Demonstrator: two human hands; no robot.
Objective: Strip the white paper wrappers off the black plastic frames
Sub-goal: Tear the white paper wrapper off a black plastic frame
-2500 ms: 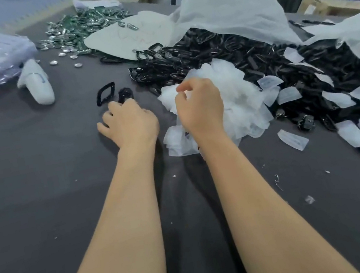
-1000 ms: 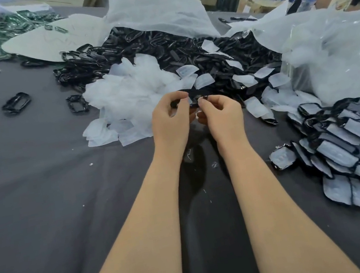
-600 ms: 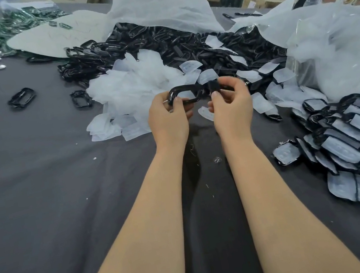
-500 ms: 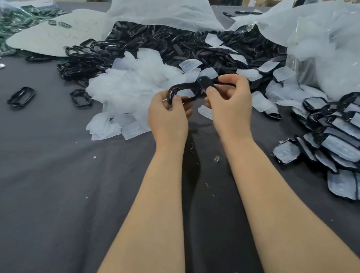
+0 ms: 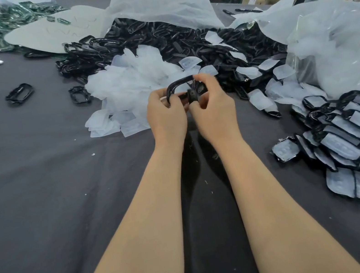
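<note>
One glossy, rounded black plastic frame [image 5: 178, 82]

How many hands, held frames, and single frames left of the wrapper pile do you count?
hands: 2, left hand and right hand
held frame: 1
single frames: 2
total: 5

both hands gripping black frame [image 5: 178, 83], wrapper pile [image 5: 133, 82]
</note>
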